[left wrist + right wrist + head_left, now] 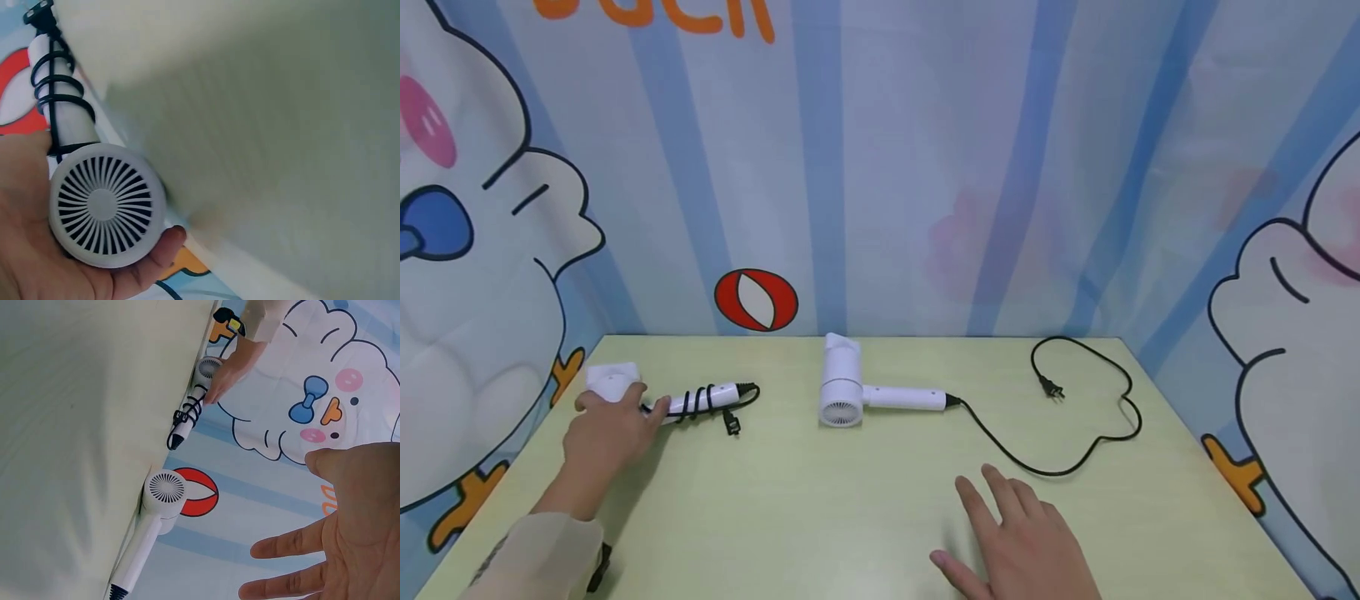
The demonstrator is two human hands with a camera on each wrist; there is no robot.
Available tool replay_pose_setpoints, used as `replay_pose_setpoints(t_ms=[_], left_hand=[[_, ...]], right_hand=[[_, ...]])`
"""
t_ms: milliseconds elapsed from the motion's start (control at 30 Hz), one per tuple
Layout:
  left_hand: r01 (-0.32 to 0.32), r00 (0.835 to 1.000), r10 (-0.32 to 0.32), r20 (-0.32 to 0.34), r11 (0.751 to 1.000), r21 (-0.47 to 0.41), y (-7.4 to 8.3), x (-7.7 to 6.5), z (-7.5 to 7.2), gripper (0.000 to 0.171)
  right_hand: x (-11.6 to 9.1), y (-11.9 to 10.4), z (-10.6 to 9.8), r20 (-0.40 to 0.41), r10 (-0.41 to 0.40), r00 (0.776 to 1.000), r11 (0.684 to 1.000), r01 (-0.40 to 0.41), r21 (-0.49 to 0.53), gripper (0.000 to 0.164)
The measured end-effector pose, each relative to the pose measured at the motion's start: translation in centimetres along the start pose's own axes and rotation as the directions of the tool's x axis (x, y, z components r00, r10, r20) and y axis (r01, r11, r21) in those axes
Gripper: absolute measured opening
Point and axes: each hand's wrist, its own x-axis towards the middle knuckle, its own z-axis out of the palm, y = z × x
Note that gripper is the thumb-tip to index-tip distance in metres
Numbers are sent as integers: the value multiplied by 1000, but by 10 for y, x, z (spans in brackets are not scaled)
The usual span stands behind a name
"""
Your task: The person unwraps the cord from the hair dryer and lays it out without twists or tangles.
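Observation:
At the table's left side my left hand (606,429) grips the head of a white hair dryer (613,380). Its black cord is wound round the handle, and the plug (732,423) hangs beside it. The left wrist view shows the round vent grille (103,203) framed by the palm and curled fingers. My right hand (1022,537) hovers near the front right with fingers spread, holding nothing. Beyond it, at mid-table, lies a second white hair dryer (841,379), its handle pointing right.
From the second dryer a loose black cord (1060,474) curves across the right of the table (820,508) to its plug (1051,387). A printed cloth backdrop (895,167) stands along the back and sides.

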Motion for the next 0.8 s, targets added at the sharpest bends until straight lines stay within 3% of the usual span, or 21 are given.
replay_pose_setpoints(t_ms=[267,567,800], left_hand=[[-47,995,51,85,998,-46,17,-35,-5,91],[-100,990,108,93,991,-83,43,-68,3,91],[-135,989,139,59,989,-62,77,-93,13,85]], right_hand=[[1,3,0,-21,0,1000,1000,0,10,73],[1,5,0,-28,8,1000,1000,-8,11,73],[2,8,0,1,31,1000,999,-31,24,73]])
